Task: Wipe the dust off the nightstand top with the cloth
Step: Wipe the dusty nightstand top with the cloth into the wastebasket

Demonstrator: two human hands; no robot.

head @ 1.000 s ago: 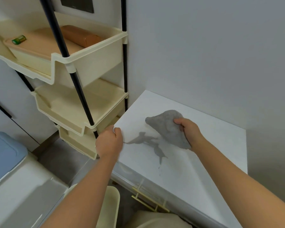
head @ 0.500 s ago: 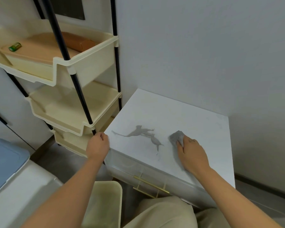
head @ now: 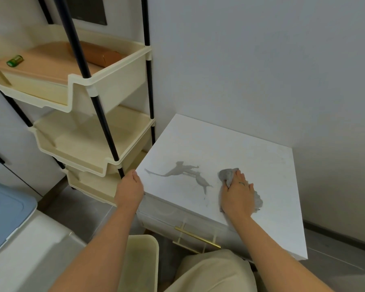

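Observation:
The white nightstand top [head: 230, 144] fills the middle right of the head view, set in a wall corner. A grey smear [head: 178, 170] marks its front left part. My right hand [head: 237, 194] lies flat on a grey cloth [head: 227, 175], pressing it onto the top just right of the smear; the cloth shows ahead of my fingers and beside my palm. My left hand [head: 129, 189] grips the front left corner of the top.
A cream three-tier rack [head: 105, 85] on black poles stands close on the left, its top tray holding a brown box and a green battery. A gold drawer handle [head: 196, 237] is below the top. A blue-lidded bin [head: 4, 209] and a cream seat back [head: 141, 262] are near.
My right hand brought the cloth down from the middle of the top to the front right and flattened onto it. Over the last half second it barely moved. The left hand kept its grip.

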